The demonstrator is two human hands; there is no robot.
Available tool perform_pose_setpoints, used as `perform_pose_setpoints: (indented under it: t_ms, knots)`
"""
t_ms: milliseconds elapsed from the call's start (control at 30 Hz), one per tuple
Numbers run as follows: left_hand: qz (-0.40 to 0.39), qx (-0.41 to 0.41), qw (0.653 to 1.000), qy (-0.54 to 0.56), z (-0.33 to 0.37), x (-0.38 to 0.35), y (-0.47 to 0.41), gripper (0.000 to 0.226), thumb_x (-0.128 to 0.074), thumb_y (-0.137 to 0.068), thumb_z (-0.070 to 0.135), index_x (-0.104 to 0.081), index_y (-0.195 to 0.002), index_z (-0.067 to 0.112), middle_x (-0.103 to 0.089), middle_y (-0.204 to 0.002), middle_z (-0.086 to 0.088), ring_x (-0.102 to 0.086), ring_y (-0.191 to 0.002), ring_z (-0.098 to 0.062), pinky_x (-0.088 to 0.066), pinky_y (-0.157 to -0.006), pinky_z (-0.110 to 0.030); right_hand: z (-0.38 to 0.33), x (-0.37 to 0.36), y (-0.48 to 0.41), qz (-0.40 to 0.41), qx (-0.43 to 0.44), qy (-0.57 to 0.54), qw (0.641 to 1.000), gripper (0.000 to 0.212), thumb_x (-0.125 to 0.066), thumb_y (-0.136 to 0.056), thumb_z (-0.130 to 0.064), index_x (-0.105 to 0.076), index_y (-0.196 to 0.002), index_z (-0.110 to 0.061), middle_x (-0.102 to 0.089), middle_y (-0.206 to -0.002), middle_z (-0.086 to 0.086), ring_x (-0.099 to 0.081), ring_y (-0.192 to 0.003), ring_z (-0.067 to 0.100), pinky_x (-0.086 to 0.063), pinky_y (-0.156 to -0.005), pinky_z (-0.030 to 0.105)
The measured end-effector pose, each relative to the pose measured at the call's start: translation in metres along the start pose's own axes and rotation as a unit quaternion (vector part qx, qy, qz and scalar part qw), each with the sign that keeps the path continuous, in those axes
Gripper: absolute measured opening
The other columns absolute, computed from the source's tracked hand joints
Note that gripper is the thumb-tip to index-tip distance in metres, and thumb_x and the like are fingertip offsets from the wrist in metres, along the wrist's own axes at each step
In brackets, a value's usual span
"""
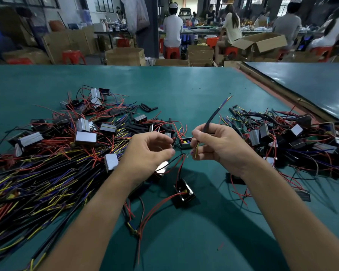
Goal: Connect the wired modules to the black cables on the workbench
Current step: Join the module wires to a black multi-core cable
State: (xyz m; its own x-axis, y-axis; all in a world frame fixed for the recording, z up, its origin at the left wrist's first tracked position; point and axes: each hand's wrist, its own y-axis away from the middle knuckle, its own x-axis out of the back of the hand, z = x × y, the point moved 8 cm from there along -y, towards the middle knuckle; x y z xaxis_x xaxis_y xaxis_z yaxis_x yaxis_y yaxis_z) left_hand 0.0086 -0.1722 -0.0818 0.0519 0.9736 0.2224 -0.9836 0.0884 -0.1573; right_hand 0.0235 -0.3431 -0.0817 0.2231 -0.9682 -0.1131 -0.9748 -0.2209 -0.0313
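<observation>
Over the desk's [194, 85] middle the right hand [219, 147] curls its fingers round a bendy black cable [210, 119], the left hand [151, 151] pinching — it seems — thin leads [180, 165] of a light module [184, 190]; likely flimsy, best gripped near bare tips.

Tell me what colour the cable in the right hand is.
The cable is black, with yellow and purple tips; head view.

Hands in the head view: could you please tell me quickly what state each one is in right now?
Left hand: closed, pinching a module's thin wires.
Right hand: closed, gripping a black cable.
</observation>
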Motion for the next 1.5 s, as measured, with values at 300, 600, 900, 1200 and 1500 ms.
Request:
perform_pose_setpoints:
  t_ms: [300, 600, 900, 1200, 1500]
  knots:
    - [-0.092, 0.047, 0.995, -0.016, -0.012, -0.013, 0.005, 0.030, -0.087, -0.066, 0.004, -0.073, -0.091, 0.014, -0.074, -0.082, -0.007, -0.066, -0.067, -0.014, -0.056, -0.061, -0.032, 0.003, 0.010, -0.001, 0.049, 0.003, 0.022, 0.999, 0.011, -0.064, -0.092, -0.013, -0.062, -0.082, -0.009, -0.054, -0.064, 0.009, -0.057, -0.053, 0.019, -0.055, -0.052, 0.026]
    - [-0.097, 0.030, 0.994, -0.031, -0.005, -0.020, 0.006, 0.006, -0.077, -0.082, 0.018, -0.076, -0.081, 0.013, -0.069, -0.063, 0.000, -0.049, -0.048, -0.004, -0.039, -0.047, -0.016, 0.003, 0.009, -0.001, 0.044, -0.017, -0.013, 0.999, 0.015, -0.062, -0.094, -0.010, -0.055, -0.081, -0.008, -0.056, -0.063, 0.008, -0.062, -0.050, 0.017, -0.057, -0.053, 0.027]
    - [-0.091, 0.017, 0.995, 0.022, 0.004, -0.025, 0.009, 0.008, -0.074, -0.081, 0.003, -0.075, -0.080, 0.010, -0.067, -0.058, 0.004, -0.049, -0.046, -0.004, -0.039, -0.045, -0.014, -0.002, 0.001, 0.001, 0.009, 0.012, 0.022, 1.000, 0.011, -0.067, -0.087, -0.001, -0.060, -0.085, -0.009, -0.062, -0.061, 0.001, -0.055, -0.049, 0.011, -0.055, -0.053, 0.023]
    - [-0.075, 0.037, 0.993, 0.079, 0.005, -0.024, 0.011, 0.010, -0.070, -0.086, 0.010, -0.075, -0.077, 0.007, -0.072, -0.073, -0.012, -0.041, -0.040, -0.013, -0.036, -0.041, -0.017, -0.005, 0.002, 0.004, 0.016, 0.015, 0.008, 1.000, 0.012, -0.069, -0.085, -0.004, -0.062, -0.078, -0.012, -0.062, -0.063, 0.001, -0.060, -0.049, 0.011, -0.053, -0.052, 0.020]
    - [-0.039, 0.052, 0.994, 0.086, 0.002, -0.023, 0.011, 0.006, -0.071, -0.083, 0.002, -0.075, -0.079, 0.004, -0.071, -0.063, -0.008, -0.035, -0.035, -0.007, -0.030, -0.037, -0.014, -0.006, 0.006, 0.005, 0.026, 0.021, 0.018, 0.999, 0.012, -0.073, -0.082, -0.008, -0.064, -0.076, -0.012, -0.060, -0.065, 0.007, -0.055, -0.052, 0.013, -0.054, -0.054, 0.022]
